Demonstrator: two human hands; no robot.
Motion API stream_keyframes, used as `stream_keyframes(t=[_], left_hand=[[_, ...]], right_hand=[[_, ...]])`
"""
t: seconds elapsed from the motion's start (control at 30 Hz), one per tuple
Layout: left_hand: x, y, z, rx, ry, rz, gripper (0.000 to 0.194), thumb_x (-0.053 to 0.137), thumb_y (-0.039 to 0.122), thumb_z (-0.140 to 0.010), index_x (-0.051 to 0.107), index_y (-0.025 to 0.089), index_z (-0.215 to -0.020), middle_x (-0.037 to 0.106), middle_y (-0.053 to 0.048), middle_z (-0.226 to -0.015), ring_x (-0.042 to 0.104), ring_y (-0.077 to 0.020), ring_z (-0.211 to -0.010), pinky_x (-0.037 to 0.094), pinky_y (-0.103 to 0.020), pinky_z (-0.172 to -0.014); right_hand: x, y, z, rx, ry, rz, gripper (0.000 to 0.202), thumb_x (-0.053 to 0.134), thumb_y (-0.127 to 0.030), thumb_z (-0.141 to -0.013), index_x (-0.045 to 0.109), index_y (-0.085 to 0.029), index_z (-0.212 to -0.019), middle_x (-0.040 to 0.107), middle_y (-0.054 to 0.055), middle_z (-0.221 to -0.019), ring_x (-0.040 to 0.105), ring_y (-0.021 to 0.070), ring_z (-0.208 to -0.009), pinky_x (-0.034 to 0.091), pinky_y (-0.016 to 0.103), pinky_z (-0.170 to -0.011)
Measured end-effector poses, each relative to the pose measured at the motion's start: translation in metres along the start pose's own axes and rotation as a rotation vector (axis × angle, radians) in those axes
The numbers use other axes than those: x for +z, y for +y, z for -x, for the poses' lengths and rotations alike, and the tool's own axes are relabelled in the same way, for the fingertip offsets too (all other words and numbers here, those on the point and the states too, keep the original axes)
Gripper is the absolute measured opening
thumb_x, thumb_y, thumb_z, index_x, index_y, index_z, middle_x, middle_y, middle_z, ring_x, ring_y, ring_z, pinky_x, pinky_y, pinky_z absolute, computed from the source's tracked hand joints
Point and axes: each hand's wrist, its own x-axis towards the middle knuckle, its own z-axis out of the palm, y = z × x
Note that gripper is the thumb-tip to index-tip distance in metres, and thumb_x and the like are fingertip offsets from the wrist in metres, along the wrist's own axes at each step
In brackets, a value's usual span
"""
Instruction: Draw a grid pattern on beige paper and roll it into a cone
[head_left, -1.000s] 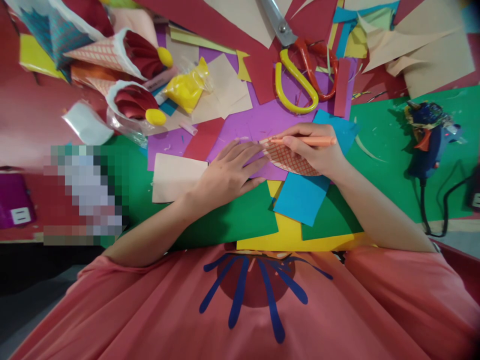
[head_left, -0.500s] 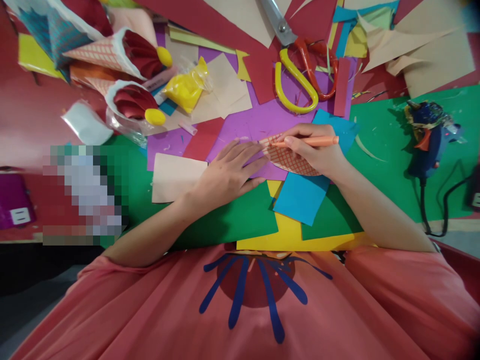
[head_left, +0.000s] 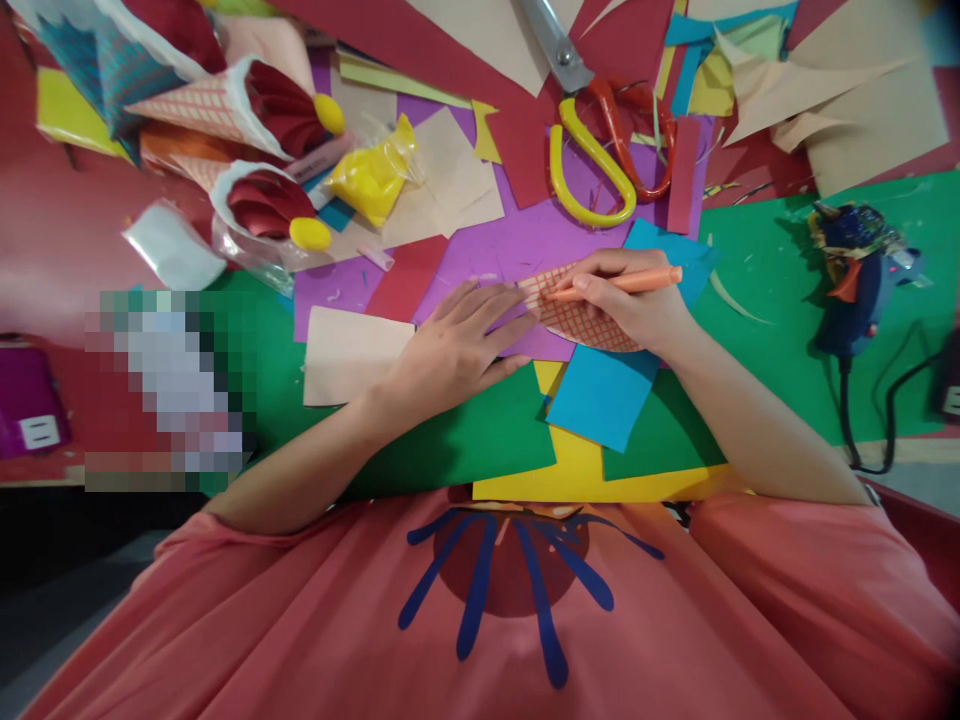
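Gripping orange marker (head_left: 651, 279) in right hand (head_left: 645, 305), over grid-marked paper (head_left: 589, 328) between both hands; touching its left tip with left hand (head_left: 472, 335) flat, grasping nothing; could draw askew through slack left-side pressure, or smudge by dragging right palm across

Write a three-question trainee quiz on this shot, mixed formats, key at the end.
1. Which hand holds the orange marker?
2. True or false: the left hand is gripping the scissors.
3. The glue gun lies over a sheet of which colour? A) yellow B) green C) purple

Key:
1. The right hand, with the tip at the cross-hatched paper.
2. False; it lies flat, fingertips at that paper's left end.
3. B, the green sheet.
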Motion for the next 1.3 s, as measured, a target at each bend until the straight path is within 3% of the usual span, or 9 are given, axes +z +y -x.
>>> stream_keyframes(t=[0.27, 0.5, 0.73, 0.97, 1.17, 1.3], left_hand=[[0.0007, 0.0001, 0.0, 0.017, 0.028, -0.028, 0.042, 0.044, 0.04, -0.098, 0.056, 0.017, -0.131, 0.056, -0.013, -0.136, 0.053, -0.0284, -0.127, 0.039, -0.05, -0.111], [0.0012, -0.0003, 0.0003, -0.013, -0.011, 0.009, 0.042, 0.045, 0.04, -0.097, 0.055, 0.018, -0.132, 0.053, -0.013, -0.14, 0.05, -0.0283, -0.13, 0.036, -0.052, -0.113], [0.0002, 0.0004, 0.0001, -0.004, -0.006, -0.031, 0.041, 0.043, 0.04, -0.098, 0.055, 0.019, -0.132, 0.055, -0.012, -0.138, 0.051, -0.0274, -0.129, 0.038, -0.05, -0.112], [0.0006, 0.0005, -0.0001, -0.017, -0.001, 0.015, 0.041, 0.046, 0.039, -0.097, 0.055, 0.02, -0.132, 0.055, -0.012, -0.139, 0.051, -0.0283, -0.129, 0.037, -0.052, -0.112], [0.0002, 0.0007, 0.0, 0.005, 0.011, -0.004, 0.042, 0.045, 0.038, -0.098, 0.054, 0.018, -0.133, 0.055, -0.014, -0.137, 0.051, -0.0291, -0.129, 0.039, -0.051, -0.111], [-0.0008, 0.0012, -0.0003, -0.01, -0.012, -0.001, 0.042, 0.045, 0.039, -0.098, 0.054, 0.019, -0.133, 0.055, -0.013, -0.138, 0.05, -0.0289, -0.13, 0.038, -0.052, -0.111]], right_hand=[[-0.0007, -0.0013, -0.0008, 0.037, -0.042, 0.026, 0.022, 0.058, -0.018, -0.079, 0.066, -0.018, -0.058, 0.07, 0.0, -0.066, 0.063, 0.012, -0.063, 0.047, 0.024, -0.058], [-0.0002, -0.0011, -0.0001, -0.005, -0.018, 0.021, 0.02, 0.057, -0.025, -0.083, 0.069, -0.018, -0.069, 0.071, 0.0, -0.069, 0.062, 0.0109, -0.062, 0.047, 0.024, -0.059], [-0.0013, -0.0016, -0.0007, 0.007, -0.068, 0.03, 0.025, 0.055, -0.015, -0.077, 0.065, -0.018, -0.055, 0.069, 0.0, -0.061, 0.061, 0.0111, -0.059, 0.045, 0.023, -0.056], [-0.0009, -0.0022, -0.0008, 0.013, -0.043, 0.022, 0.021, 0.057, -0.021, -0.079, 0.067, -0.019, -0.06, 0.072, 0.0, -0.068, 0.064, 0.0122, -0.064, 0.047, 0.024, -0.059], [-0.002, -0.0048, 0.0001, 0.057, -0.11, 0.064, 0.026, 0.054, -0.019, -0.076, 0.059, -0.019, -0.052, 0.065, 0.0, -0.057, 0.058, 0.0113, -0.057, 0.043, 0.024, -0.054], [-0.0017, -0.0064, 0.0, 0.047, -0.094, 0.044, 0.024, 0.054, -0.02, -0.076, 0.06, -0.019, -0.052, 0.067, 0.0, -0.06, 0.059, 0.0121, -0.06, 0.044, 0.025, -0.056]])
